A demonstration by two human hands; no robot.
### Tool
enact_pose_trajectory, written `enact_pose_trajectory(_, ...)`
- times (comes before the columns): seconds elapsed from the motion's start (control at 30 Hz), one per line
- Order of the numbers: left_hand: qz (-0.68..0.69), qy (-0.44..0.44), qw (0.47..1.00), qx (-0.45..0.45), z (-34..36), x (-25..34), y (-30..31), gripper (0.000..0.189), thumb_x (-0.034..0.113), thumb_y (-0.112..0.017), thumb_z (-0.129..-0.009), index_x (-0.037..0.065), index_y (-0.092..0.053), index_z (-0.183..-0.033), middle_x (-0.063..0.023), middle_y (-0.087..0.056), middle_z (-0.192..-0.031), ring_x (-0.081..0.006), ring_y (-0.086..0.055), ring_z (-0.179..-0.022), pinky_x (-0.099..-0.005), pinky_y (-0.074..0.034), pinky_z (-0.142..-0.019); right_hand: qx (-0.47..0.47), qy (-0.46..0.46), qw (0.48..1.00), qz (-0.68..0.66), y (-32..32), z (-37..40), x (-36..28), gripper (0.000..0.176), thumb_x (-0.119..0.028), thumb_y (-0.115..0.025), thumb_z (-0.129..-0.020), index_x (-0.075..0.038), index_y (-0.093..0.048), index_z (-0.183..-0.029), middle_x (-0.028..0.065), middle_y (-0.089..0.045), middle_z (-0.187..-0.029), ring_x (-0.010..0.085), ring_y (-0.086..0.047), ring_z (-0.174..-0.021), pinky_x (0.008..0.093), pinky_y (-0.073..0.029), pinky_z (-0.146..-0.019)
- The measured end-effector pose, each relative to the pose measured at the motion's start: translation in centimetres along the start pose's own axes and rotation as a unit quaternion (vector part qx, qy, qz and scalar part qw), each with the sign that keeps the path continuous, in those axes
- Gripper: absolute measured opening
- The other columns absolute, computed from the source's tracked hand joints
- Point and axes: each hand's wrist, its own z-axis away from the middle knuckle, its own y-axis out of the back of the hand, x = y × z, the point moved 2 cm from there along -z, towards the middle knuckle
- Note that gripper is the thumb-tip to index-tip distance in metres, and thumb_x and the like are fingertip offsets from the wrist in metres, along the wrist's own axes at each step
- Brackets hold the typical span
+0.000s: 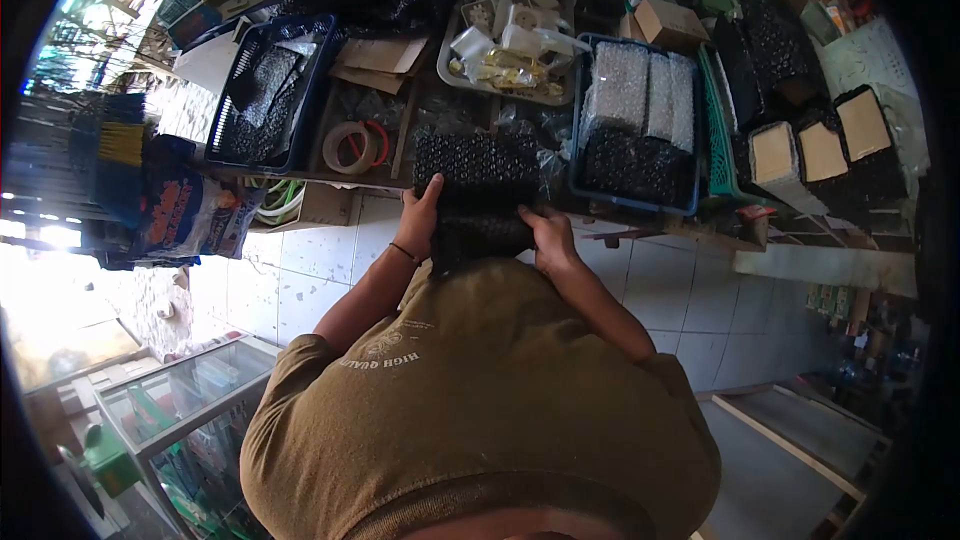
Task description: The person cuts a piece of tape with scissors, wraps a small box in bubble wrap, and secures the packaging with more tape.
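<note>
Crowded bench point(300, 178), bundle point(478, 190) beside blue basket point(632, 203)

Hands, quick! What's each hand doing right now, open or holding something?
Left hand: closed on the black bubble-wrap pack, holding one side.
Right hand: closed on the same pack, holding the other side.

Counted 2 blue baskets point(630, 202), 2 tape rolls point(350, 148) past left hand point(418, 223), 3 tan-topped packs point(822, 152) off right hand point(548, 240).
</note>
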Motion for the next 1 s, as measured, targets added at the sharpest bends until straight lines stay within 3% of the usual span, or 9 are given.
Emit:
enact_pose_trajectory(0.2, 0.030, -0.011, 0.999, -0.022, -0.9, -0.9, 0.3, 0.061, 0.037, -0.063, -0.080, 0.004, -0.030, -0.119, -0.0149, -0.047, -0.109, -0.0249, -0.053, -0.096, -0.0393, -0.050, -0.076, 0.020, 0.019, 1.000, 0.010, -0.2, 0.5, 0.0, 0.030, -0.013, -0.065, -0.076, 0.008, -0.058, -0.097, 0.0138, -0.061, -0.090, 0.0194, -0.056, -0.078, 0.0297, -0.044, -0.071)
enact_pose_trajectory(0.4, -0.007, -0.012, 1.000, -0.026, -0.6, -0.9, 0.4, 0.064, 0.039, -0.062, -0.080, 0.005, -0.028, -0.123, -0.0147, -0.045, -0.114, -0.0255, -0.051, -0.101, -0.0392, -0.049, -0.078, 0.016, -0.061, 0.997, -0.046, -0.7, 1.6, -0.3, 0.022, -0.008, -0.059, -0.081, 0.005, -0.056, -0.098, 0.0138, -0.060, -0.093, 0.0239, -0.061, -0.083, 0.0341, -0.049, -0.075)
enact_pose_trajectory(0.5, -0.018, -0.007, 1.000, -0.017, 1.2, 0.1, -0.5, 0.066, 0.040, -0.063, -0.079, 0.004, -0.028, -0.123, -0.0146, -0.045, -0.113, -0.0252, -0.051, -0.100, -0.0381, -0.049, -0.077, -0.056, -0.115, 0.985, -0.113, -1.0, 2.7, -1.6, 0.025, -0.011, -0.058, -0.081, 0.004, -0.056, -0.101, 0.0132, -0.060, -0.097, 0.0221, -0.058, -0.083, 0.0322, -0.046, -0.074)
enact_pose_trajectory(0.57, -0.021, -0.002, 1.000, -0.006, 1.3, 0.0, -0.3, 0.067, 0.041, -0.064, -0.079, 0.003, -0.029, -0.123, -0.0145, -0.045, -0.113, -0.0250, -0.051, -0.099, -0.0376, -0.049, -0.077, -0.077, -0.197, 0.964, -0.161, -0.1, 0.8, 0.0, 0.032, -0.025, -0.057, -0.083, 0.001, -0.056, -0.102, 0.0120, -0.060, -0.097, 0.0248, -0.059, -0.085, 0.0373, -0.046, -0.076)
enact_pose_trajectory(0.7, -0.043, -0.006, 0.999, -0.011, -0.2, -1.0, 0.8, 0.063, 0.038, -0.064, -0.078, 0.003, -0.032, -0.120, -0.0146, -0.048, -0.109, -0.0246, -0.054, -0.096, -0.0368, -0.049, -0.075, -0.103, -0.266, 0.950, -0.125, -2.8, 5.2, -6.4, 0.047, -0.044, -0.054, -0.082, -0.003, -0.055, -0.106, 0.0107, -0.060, -0.099, 0.0254, -0.059, -0.087, 0.0415, -0.046, -0.079)
enact_pose_trajectory(0.77, -0.050, -0.006, 0.999, -0.008, -0.7, -0.9, 1.1, 0.060, 0.036, -0.064, -0.078, 0.003, -0.034, -0.119, -0.0145, -0.049, -0.108, -0.0245, -0.054, -0.094, -0.0366, -0.050, -0.075, -0.109, -0.268, 0.952, -0.095, -4.0, 6.4, -8.2, 0.062, -0.055, -0.048, -0.080, -0.006, -0.050, -0.117, 0.0107, -0.058, -0.110, 0.0260, -0.052, -0.107, 0.0512, -0.036, -0.091)
enact_pose_trajectory(0.8, -0.047, -0.001, 0.999, -0.021, -0.7, -0.7, 1.1, 0.060, 0.033, -0.064, -0.078, 0.000, -0.032, -0.118, -0.0150, -0.049, -0.107, -0.0233, -0.054, -0.093, -0.0346, -0.050, -0.073, -0.111, -0.268, 0.953, -0.093, -4.0, 6.1, -8.0, 0.062, -0.055, -0.048, -0.080, -0.006, -0.050, -0.117, 0.0107, -0.058, -0.110, 0.0260, -0.052, -0.107, 0.0512, -0.036, -0.091)
enact_pose_trajectory(0.87, -0.044, 0.002, 0.999, -0.032, -0.6, -0.2, 1.0, 0.059, 0.029, -0.063, -0.079, -0.003, -0.031, -0.117, -0.0154, -0.048, -0.106, -0.0221, -0.055, -0.091, -0.0325, -0.050, -0.072, -0.175, -0.283, 0.934, -0.126, -4.3, 4.8, -7.1, 0.055, -0.055, -0.051, -0.080, -0.008, -0.055, -0.110, 0.0102, -0.061, -0.101, 0.0244, -0.059, -0.092, 0.0422, -0.045, -0.083)
enact_pose_trajectory(1.0, -0.057, -0.017, 0.997, -0.043, -0.4, 1.5, 0.4, 0.051, 0.028, -0.064, -0.078, -0.002, -0.037, -0.110, -0.0148, -0.052, -0.098, -0.0198, -0.057, -0.083, -0.0299, -0.050, -0.069, -0.163, -0.258, 0.939, -0.157, -4.7, 2.8, -5.8, 0.051, -0.051, -0.051, -0.081, -0.008, -0.055, -0.109, 0.0099, -0.061, -0.098, 0.0248, -0.059, -0.092, 0.0416, -0.047, -0.082)
